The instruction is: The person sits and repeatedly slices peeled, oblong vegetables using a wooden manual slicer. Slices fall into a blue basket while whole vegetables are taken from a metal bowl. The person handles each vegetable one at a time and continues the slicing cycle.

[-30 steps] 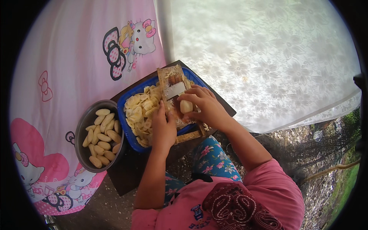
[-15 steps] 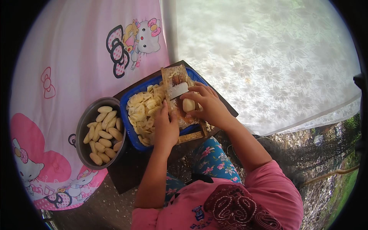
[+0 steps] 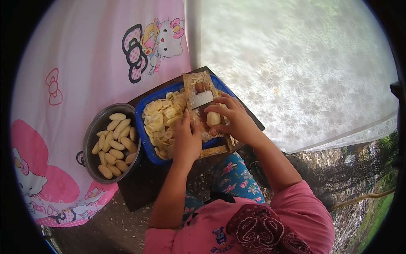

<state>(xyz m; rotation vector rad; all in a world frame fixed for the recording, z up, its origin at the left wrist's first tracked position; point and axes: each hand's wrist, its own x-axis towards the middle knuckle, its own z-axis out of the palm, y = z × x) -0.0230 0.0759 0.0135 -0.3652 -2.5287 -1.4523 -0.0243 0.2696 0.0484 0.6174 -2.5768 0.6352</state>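
Note:
A wooden slicer (image 3: 192, 86) with a flat metal blade (image 3: 201, 99) lies slanted across a blue basin (image 3: 143, 134). My left hand (image 3: 188, 140) grips the slicer's left edge, thumb toward the board. On the board just below the blade, my right hand (image 3: 237, 120) holds a short, pale peeled banana (image 3: 213, 119) between thumb and fingers. Thin round banana slices (image 3: 157, 121) fill the basin's left side; the slicer and my hands hide much of the rest. Pale crumbs stick to the wood.
Left of the basin stands a grey metal pot (image 3: 88, 148) with several whole peeled bananas (image 3: 116, 144). Both containers are by a dark tabletop (image 3: 134, 192). A pink printed curtain (image 3: 93, 51) hangs at the left, and a white lace curtain (image 3: 296, 84) at the right.
The banana and my right hand have shifted very slightly down along the slicer. The whole scene sits a little further right in the picture. Both grips stay the same.

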